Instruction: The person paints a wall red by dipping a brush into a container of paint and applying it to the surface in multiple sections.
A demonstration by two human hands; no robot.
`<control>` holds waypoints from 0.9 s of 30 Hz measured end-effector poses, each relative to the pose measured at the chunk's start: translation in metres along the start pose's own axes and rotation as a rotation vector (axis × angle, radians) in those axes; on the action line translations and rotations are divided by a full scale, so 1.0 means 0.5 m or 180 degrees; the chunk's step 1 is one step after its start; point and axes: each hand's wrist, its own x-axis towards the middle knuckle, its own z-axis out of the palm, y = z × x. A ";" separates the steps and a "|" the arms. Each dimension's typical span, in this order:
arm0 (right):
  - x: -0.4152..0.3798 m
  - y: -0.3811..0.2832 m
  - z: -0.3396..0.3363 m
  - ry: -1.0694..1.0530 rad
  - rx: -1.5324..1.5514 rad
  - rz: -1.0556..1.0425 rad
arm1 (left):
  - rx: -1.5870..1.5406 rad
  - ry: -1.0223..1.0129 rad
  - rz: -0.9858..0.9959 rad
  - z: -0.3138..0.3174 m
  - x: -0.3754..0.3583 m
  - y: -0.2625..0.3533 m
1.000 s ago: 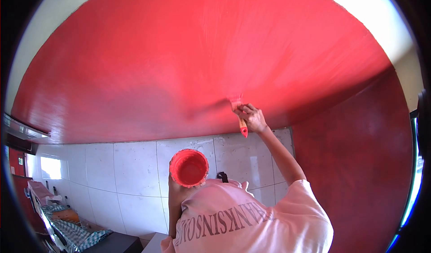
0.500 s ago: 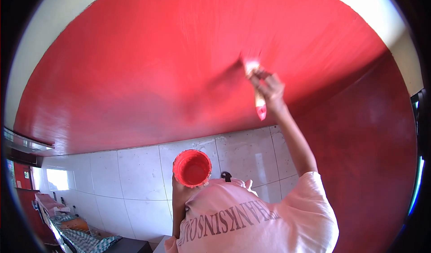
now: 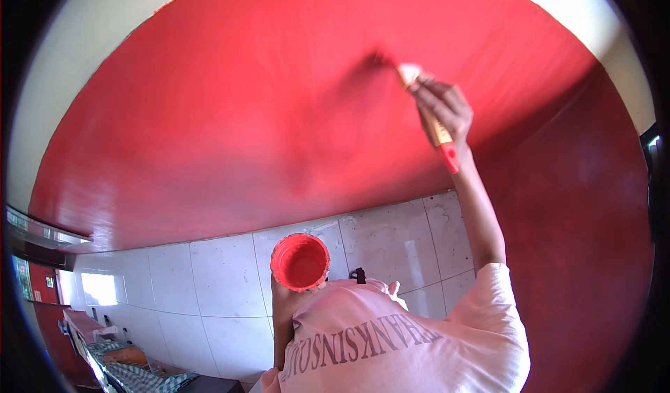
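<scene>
My right hand (image 3: pixel 448 108) is closed round the handle of a paintbrush (image 3: pixel 442 136), whose handle is pale wood with a red end. The brush's red bristles point up and left, at the red painted wall (image 3: pixel 230 100); motion blurs them a little. A dark shadow of hand and brush falls across the paint. Low in the middle, my left hand (image 3: pixel 285 301) holds a tub (image 3: pixel 300 242) from below. Red paint coats the tub's inside and rim. Most of the fingers on that hand are hidden behind the tub.
A darker red wall (image 3: pixel 572 232) meets the painted one at the right. White floor tiles (image 3: pixel 230 281) run along the wall's foot. At the lower left lie a checked cloth (image 3: pixel 150 379) and other items beside a dark box-like surface (image 3: pixel 213 384). Cream wall borders the red at the top.
My right hand has moved up and to the right with the paintbrush, and the brush now leans more to the left. The tub in my left hand has hardly moved. The view has shifted slightly.
</scene>
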 end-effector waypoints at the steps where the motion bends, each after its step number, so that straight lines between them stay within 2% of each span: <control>1: 0.030 0.007 -0.003 0.0375 -0.0181 -0.0156 | -0.0058 0.0020 0.0000 0.004 0.002 0.008; 2: 0.045 0.012 -0.004 0.0754 -0.0358 -0.0314 | -0.0036 0.0034 -0.0016 0.005 0.001 0.011; 4: 0.000 0.015 0.030 0.0393 -0.0283 -0.0249 | 0.0026 0.0075 -0.0009 0.002 0.000 0.005; 6: -0.115 0.015 0.064 -0.0581 -0.0184 -0.0196 | 0.0258 -0.0003 0.0037 -0.010 -0.002 -0.012; 7: -0.176 0.002 0.081 -0.0777 -0.0093 -0.0148 | 0.0371 -0.0034 0.0061 -0.014 -0.003 -0.018; 9: -0.297 -0.021 0.110 -0.1330 -0.0087 -0.0046 | 0.0080 0.0008 -0.0190 -0.010 -0.010 -0.012; 10: -0.343 -0.033 0.111 -0.1915 -0.0179 0.0084 | 0.0037 -0.0014 -0.0278 -0.011 -0.014 -0.009; 12: -0.420 -0.035 0.135 -0.2645 0.0399 0.0408 | 0.0050 -0.0099 -0.0397 -0.016 -0.016 -0.010; 15: -0.401 0.001 0.137 -0.2174 0.0798 0.0366 | 0.0389 0.0013 -0.0268 -0.014 -0.011 0.001; 17: -0.218 0.030 0.111 -0.1975 0.0798 0.0808 | 0.0334 0.0125 -0.0300 -0.005 -0.014 0.012; 19: -0.039 0.040 0.068 -0.1133 0.0458 0.0613 | 0.0323 0.0142 -0.0416 -0.003 -0.016 0.018; 21: 0.038 0.058 0.074 0.0093 0.0186 0.0129 | 0.0387 0.0147 -0.0423 -0.009 -0.022 0.000; 22: 0.060 0.060 0.076 0.0480 0.0056 -0.0098 | 0.0432 0.0180 -0.0340 -0.012 -0.024 -0.011; 24: 0.035 0.071 0.094 0.0468 -0.0081 -0.0114 | 0.0382 0.0279 -0.0330 -0.009 -0.034 -0.017; 26: -0.069 0.079 0.114 -0.0647 -0.0152 -0.0189 | 0.0193 0.0413 -0.0421 -0.001 -0.040 -0.016; 27: -0.164 0.070 0.138 -0.1007 0.0078 0.0012 | 0.0054 0.0482 -0.0493 0.006 -0.041 -0.010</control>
